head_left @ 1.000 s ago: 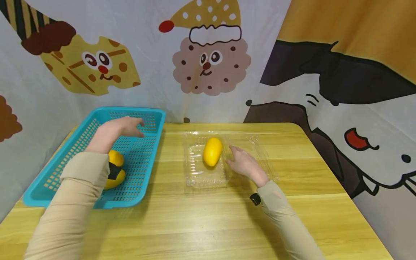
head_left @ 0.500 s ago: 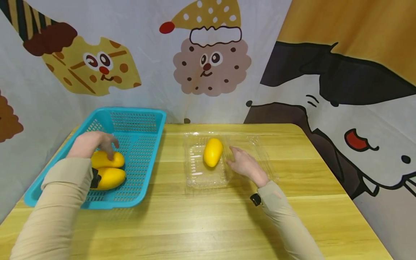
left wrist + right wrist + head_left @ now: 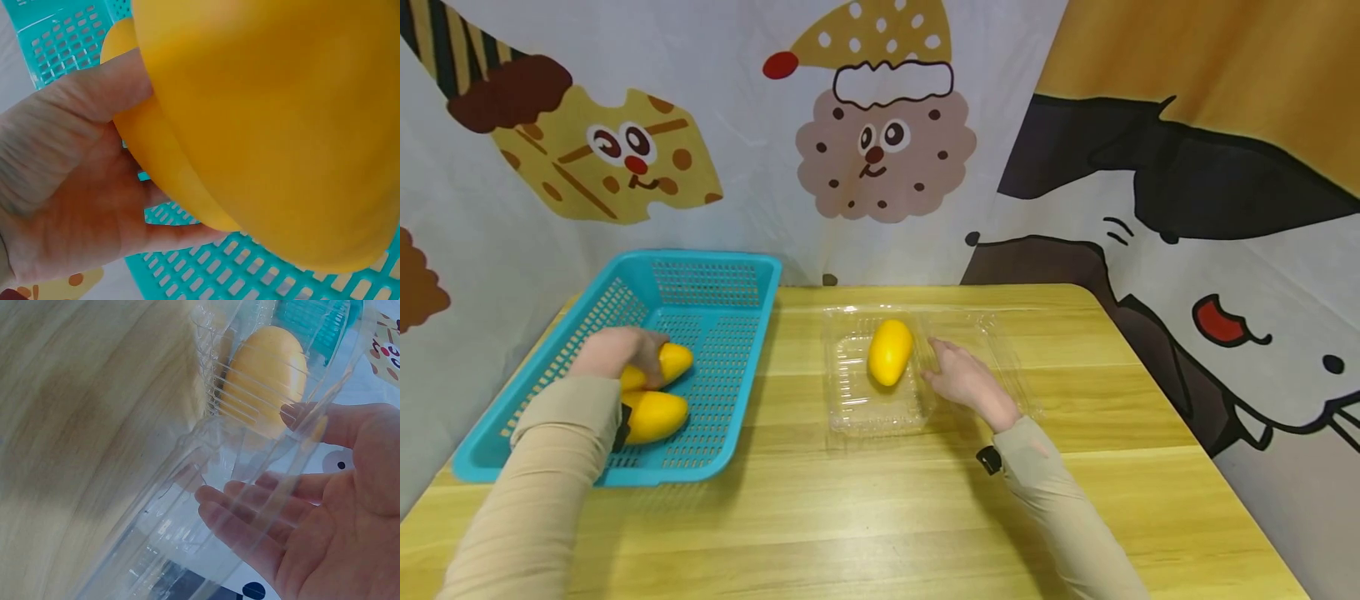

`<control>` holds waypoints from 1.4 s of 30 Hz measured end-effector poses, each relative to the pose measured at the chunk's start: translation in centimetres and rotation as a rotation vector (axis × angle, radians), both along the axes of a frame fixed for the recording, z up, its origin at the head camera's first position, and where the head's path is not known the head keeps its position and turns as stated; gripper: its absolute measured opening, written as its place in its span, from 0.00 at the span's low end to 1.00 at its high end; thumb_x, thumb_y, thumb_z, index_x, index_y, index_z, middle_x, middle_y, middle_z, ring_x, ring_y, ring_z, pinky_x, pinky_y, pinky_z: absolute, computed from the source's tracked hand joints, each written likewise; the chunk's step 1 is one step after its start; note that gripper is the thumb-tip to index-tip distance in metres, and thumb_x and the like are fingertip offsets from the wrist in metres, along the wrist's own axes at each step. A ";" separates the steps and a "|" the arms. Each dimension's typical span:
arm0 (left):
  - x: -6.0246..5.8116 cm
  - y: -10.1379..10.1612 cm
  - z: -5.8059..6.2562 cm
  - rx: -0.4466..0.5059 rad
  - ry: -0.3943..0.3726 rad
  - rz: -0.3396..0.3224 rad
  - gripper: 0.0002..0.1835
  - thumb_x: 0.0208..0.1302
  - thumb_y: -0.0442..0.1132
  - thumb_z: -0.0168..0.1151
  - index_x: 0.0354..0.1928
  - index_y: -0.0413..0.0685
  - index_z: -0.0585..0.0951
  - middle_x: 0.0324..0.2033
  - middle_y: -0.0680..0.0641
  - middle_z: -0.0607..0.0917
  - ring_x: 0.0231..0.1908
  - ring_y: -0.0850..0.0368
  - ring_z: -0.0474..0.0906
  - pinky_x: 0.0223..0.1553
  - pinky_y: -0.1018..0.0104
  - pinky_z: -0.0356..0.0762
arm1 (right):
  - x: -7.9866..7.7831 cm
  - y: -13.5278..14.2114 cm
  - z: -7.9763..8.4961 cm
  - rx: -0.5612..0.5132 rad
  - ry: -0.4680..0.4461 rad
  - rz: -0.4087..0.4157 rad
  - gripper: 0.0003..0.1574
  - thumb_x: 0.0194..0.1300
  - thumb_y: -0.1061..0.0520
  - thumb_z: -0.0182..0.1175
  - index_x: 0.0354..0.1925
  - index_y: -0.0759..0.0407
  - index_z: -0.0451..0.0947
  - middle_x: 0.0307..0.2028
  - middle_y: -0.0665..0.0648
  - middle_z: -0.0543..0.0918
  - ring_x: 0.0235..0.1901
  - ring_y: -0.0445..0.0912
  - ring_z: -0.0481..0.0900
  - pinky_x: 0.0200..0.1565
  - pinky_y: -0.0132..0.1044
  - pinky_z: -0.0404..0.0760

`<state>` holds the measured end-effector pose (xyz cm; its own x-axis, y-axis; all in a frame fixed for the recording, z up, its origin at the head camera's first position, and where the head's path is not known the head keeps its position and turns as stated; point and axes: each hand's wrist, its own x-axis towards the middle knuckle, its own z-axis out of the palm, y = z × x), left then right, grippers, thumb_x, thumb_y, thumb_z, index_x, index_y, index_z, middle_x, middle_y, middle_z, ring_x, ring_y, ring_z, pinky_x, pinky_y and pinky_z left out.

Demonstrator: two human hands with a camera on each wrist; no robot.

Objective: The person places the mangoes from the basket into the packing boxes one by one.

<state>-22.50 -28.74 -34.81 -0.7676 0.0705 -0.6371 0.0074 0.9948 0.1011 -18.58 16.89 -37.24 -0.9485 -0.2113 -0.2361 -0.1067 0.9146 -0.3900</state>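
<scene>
In the blue basket lie two yellow mangoes, close together. My left hand [image 3: 621, 354] grips the farther mango [image 3: 165, 165], its thumb and fingers on opposite sides in the left wrist view. The nearer mango [image 3: 657, 417] lies beside it and fills much of the left wrist view. A third mango [image 3: 891, 352] sits in the left half of a clear plastic clamshell box [image 3: 850, 408]. My right hand [image 3: 962, 379] rests at the right half of this box, fingers loosely spread against the clear plastic [image 3: 169, 512] in the right wrist view.
The blue mesh basket [image 3: 741, 392] stands at the left of the wooden table [image 3: 850, 517]. A cloth [image 3: 737, 233] with cartoon prints hangs behind the table's back edge.
My left hand has moved down and left into the basket and taken hold of the farther mango, which has shifted slightly. My right hand stays at the box.
</scene>
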 end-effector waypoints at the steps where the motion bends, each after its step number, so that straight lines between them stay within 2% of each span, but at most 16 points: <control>1: -0.1 -0.1 -0.2 0.010 -0.001 0.012 0.53 0.42 0.37 0.67 0.70 0.31 0.49 0.65 0.20 0.53 0.62 0.21 0.54 0.60 0.32 0.62 | 0.0 0.0 0.0 -0.001 0.000 0.001 0.42 0.69 0.49 0.53 0.73 0.62 0.49 0.72 0.66 0.57 0.70 0.60 0.57 0.69 0.57 0.58; 6: -0.3 -0.5 -1.0 0.013 0.007 0.034 0.54 0.46 0.42 0.68 0.70 0.31 0.48 0.65 0.21 0.52 0.63 0.21 0.52 0.62 0.30 0.57 | 0.1 -0.1 0.1 -0.003 -0.003 -0.002 0.42 0.69 0.49 0.52 0.73 0.61 0.48 0.72 0.65 0.56 0.71 0.60 0.57 0.69 0.57 0.57; 13: 0.1 -0.5 -0.8 0.028 -0.006 0.035 0.55 0.50 0.48 0.67 0.70 0.30 0.45 0.66 0.20 0.48 0.64 0.20 0.49 0.63 0.29 0.54 | 0.1 -0.2 0.1 0.002 -0.009 -0.005 0.42 0.69 0.49 0.52 0.73 0.61 0.48 0.72 0.66 0.56 0.70 0.60 0.57 0.69 0.57 0.58; 16: -0.1 -0.3 -0.6 0.053 -0.016 0.019 0.56 0.51 0.47 0.66 0.70 0.27 0.43 0.65 0.18 0.48 0.64 0.19 0.47 0.64 0.28 0.52 | 0.2 -0.2 0.1 0.002 -0.008 -0.009 0.42 0.69 0.49 0.53 0.73 0.61 0.48 0.72 0.66 0.56 0.68 0.59 0.62 0.67 0.56 0.63; 21: -0.3 0.5 0.5 0.068 0.018 -0.011 0.56 0.51 0.48 0.65 0.69 0.25 0.42 0.65 0.18 0.49 0.64 0.20 0.47 0.63 0.28 0.51 | 0.2 -0.1 0.1 0.002 -0.009 -0.013 0.43 0.69 0.49 0.53 0.73 0.61 0.48 0.72 0.66 0.56 0.64 0.58 0.67 0.64 0.56 0.68; 25: -0.3 1.2 1.4 0.057 0.062 -0.021 0.56 0.52 0.49 0.66 0.70 0.27 0.43 0.65 0.19 0.50 0.64 0.20 0.47 0.62 0.27 0.55 | 0.2 -0.2 0.0 0.000 -0.011 -0.013 0.43 0.69 0.49 0.53 0.73 0.61 0.49 0.72 0.66 0.56 0.68 0.59 0.62 0.67 0.57 0.63; 28: -0.3 1.8 2.2 0.052 0.094 -0.041 0.55 0.52 0.50 0.66 0.70 0.28 0.45 0.63 0.19 0.58 0.61 0.22 0.57 0.57 0.30 0.63 | 0.1 -0.2 0.0 -0.001 -0.012 -0.011 0.43 0.69 0.49 0.53 0.73 0.61 0.49 0.72 0.66 0.57 0.70 0.60 0.59 0.69 0.57 0.60; 32: -0.2 2.9 3.3 0.067 0.115 -0.060 0.53 0.52 0.48 0.65 0.70 0.29 0.46 0.56 0.22 0.67 0.50 0.32 0.69 0.46 0.39 0.74 | 0.0 -0.2 0.0 0.000 -0.008 -0.004 0.43 0.69 0.49 0.53 0.73 0.62 0.49 0.71 0.66 0.57 0.70 0.60 0.59 0.68 0.57 0.60; 34: -0.2 3.5 3.9 0.074 0.125 -0.063 0.53 0.52 0.47 0.65 0.71 0.31 0.46 0.55 0.24 0.69 0.47 0.35 0.70 0.42 0.43 0.74 | 0.0 -0.2 0.0 0.002 -0.005 -0.002 0.43 0.69 0.49 0.53 0.73 0.62 0.49 0.71 0.67 0.57 0.69 0.60 0.59 0.68 0.57 0.60; 38: 0.0 4.9 4.9 0.055 0.173 -0.078 0.52 0.53 0.47 0.65 0.71 0.32 0.46 0.57 0.24 0.68 0.48 0.36 0.69 0.42 0.44 0.73 | 0.0 -0.1 -0.1 0.003 -0.003 0.001 0.43 0.69 0.49 0.53 0.73 0.62 0.49 0.71 0.67 0.57 0.70 0.60 0.58 0.68 0.57 0.60; 42: 0.2 6.3 5.9 0.041 0.213 -0.105 0.51 0.53 0.48 0.65 0.71 0.33 0.48 0.51 0.28 0.72 0.44 0.39 0.68 0.39 0.47 0.71 | -0.1 -0.1 -0.1 0.006 -0.002 0.003 0.42 0.69 0.49 0.53 0.73 0.62 0.49 0.71 0.66 0.57 0.70 0.61 0.58 0.69 0.57 0.59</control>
